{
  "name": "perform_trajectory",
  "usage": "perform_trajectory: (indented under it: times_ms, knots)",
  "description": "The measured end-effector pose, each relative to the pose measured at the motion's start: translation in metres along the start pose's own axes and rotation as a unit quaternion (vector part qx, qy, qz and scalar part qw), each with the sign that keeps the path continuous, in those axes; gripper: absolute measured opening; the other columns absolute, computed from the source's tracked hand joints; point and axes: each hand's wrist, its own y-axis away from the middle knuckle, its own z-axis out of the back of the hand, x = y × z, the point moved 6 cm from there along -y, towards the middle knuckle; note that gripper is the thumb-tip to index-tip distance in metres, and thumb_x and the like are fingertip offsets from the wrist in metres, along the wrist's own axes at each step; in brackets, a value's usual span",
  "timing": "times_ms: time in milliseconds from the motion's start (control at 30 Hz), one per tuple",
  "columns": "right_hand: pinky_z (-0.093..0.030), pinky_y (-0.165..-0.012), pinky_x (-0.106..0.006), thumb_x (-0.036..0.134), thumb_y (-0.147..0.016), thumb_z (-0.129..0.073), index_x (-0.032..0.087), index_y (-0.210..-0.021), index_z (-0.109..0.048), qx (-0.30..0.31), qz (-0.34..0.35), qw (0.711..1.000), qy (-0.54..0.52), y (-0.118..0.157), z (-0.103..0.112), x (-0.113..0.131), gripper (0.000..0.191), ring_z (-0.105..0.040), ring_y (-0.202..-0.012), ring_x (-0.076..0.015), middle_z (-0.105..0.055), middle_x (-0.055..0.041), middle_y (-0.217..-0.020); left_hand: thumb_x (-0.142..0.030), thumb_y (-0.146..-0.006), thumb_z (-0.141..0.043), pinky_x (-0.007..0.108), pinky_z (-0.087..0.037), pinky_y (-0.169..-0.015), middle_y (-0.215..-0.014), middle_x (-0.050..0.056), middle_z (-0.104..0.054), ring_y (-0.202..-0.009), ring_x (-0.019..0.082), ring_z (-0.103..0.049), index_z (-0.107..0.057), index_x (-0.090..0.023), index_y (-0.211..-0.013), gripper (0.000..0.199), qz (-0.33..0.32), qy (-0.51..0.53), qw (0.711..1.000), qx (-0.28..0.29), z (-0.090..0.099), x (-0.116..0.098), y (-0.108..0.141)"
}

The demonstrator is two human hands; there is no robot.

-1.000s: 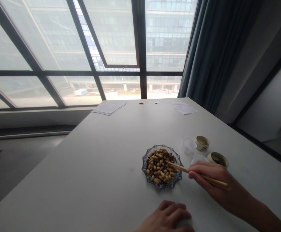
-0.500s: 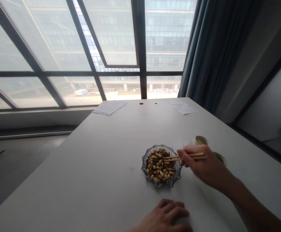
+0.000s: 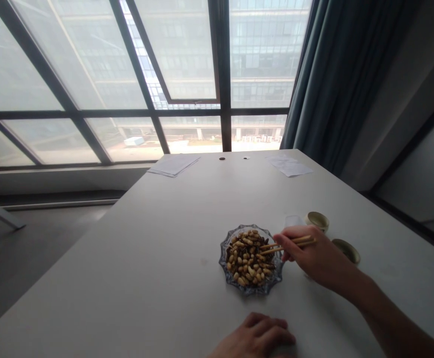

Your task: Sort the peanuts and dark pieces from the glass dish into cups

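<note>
Glass bowl: a clear, scallop-edged glass bowl [image 3: 252,289] stands upright on a white table [image 3: 145,258], and everything else is placed from it.
Peanuts and dark bits: pale, oval peanuts [image 3: 247,257] lie heaped inside the glass bowl, mixed with small dark pieces.
Right hand: the person's right hand [image 3: 311,254], just right of the glass bowl, grasps a pair of wooden chopsticks between thumb and fingers.
Chopsticks: the chopsticks [image 3: 272,250] slant over the glass bowl's right rim, tips slightly apart among the contents; whether a piece is pinched is too small to tell.
Left hand: the left hand [image 3: 259,335] rests palm down on the near side of the glass bowl, apart from it, fingers curled; whether it grasps anything underneath cannot be told.
Small pots: two beige pots, one [image 3: 317,220] beyond and right of the glass bowl, the other [image 3: 346,250] farther right, partly hidden by the right hand.
Plastic cup: a translucent cup [image 3: 293,221], mostly covered, sits between the glass bowl and the farther pot.
Background: well beyond the glass bowl, paper sheets [image 3: 174,164], a large window [image 3: 183,54] and a blue curtain [image 3: 324,84].
</note>
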Motion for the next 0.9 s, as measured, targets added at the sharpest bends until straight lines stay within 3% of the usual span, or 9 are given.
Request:
perform_trajectory:
  times_ms: [67, 267, 533, 767, 900]
  knots:
    - [-0.051, -0.059, -0.030, 0.061, -0.109, -0.061, 0.021, -0.069, -0.073, -0.010, -0.016, 1.000, -0.020, -0.001, 0.000, -0.005, 0.058, -0.074, -0.059, -0.0209, -0.078, -0.0044, -0.063, -0.038, -0.125, -0.063, 0.028, -0.046, -0.123, -0.141, -0.003, -0.078, -0.141, 0.016, -0.067, -0.075, -0.029, -0.136, 0.018, -0.023, 0.011, 0.999, 0.019, 0.004, -0.005, -0.001]
    - [-0.061, -0.057, -0.032, 0.070, -0.103, -0.067, 0.020, -0.077, -0.075, -0.042, -0.085, 0.990, -0.105, -0.005, -0.003, -0.027, 0.058, -0.084, -0.063, -0.0278, -0.083, -0.0095, -0.068, -0.035, -0.123, -0.066, 0.029, -0.043, -0.126, -0.144, -0.001, -0.076, -0.145, 0.016, -0.064, -0.074, -0.028, -0.136, 0.016, -0.007, 0.012, 0.999, 0.042, 0.017, -0.006, -0.005]
    - [-0.064, -0.052, -0.032, 0.077, -0.099, -0.070, 0.021, -0.073, -0.070, -0.060, -0.090, 0.984, -0.145, -0.014, -0.008, -0.035, 0.062, -0.086, -0.065, -0.0306, -0.080, -0.0103, -0.066, -0.036, -0.120, -0.071, 0.030, -0.045, -0.126, -0.145, 0.001, -0.075, -0.144, 0.018, -0.065, -0.075, -0.030, -0.133, 0.015, -0.012, 0.004, 0.998, 0.055, 0.016, -0.007, -0.001]
    - [-0.055, -0.053, -0.030, 0.062, -0.108, -0.063, 0.022, -0.072, -0.068, -0.077, -0.053, 0.991, -0.095, -0.015, -0.011, -0.035, 0.054, -0.075, -0.052, -0.0223, -0.077, -0.0059, -0.059, -0.037, -0.116, -0.077, 0.031, -0.047, -0.125, -0.147, 0.002, -0.073, -0.143, 0.020, -0.066, -0.075, -0.029, -0.129, 0.015, -0.005, -0.012, 0.996, 0.092, 0.022, -0.009, -0.005]
    - [-0.050, -0.051, -0.029, 0.062, -0.110, -0.061, 0.022, -0.071, -0.069, -0.087, -0.043, 0.991, -0.091, -0.016, -0.009, -0.034, 0.056, -0.068, -0.049, -0.0192, -0.075, -0.0052, -0.057, -0.035, -0.119, -0.073, 0.030, -0.045, -0.127, -0.147, 0.002, -0.074, -0.145, 0.019, -0.065, -0.074, -0.028, -0.131, 0.014, -0.008, 0.002, 0.996, 0.087, 0.024, -0.011, -0.007]
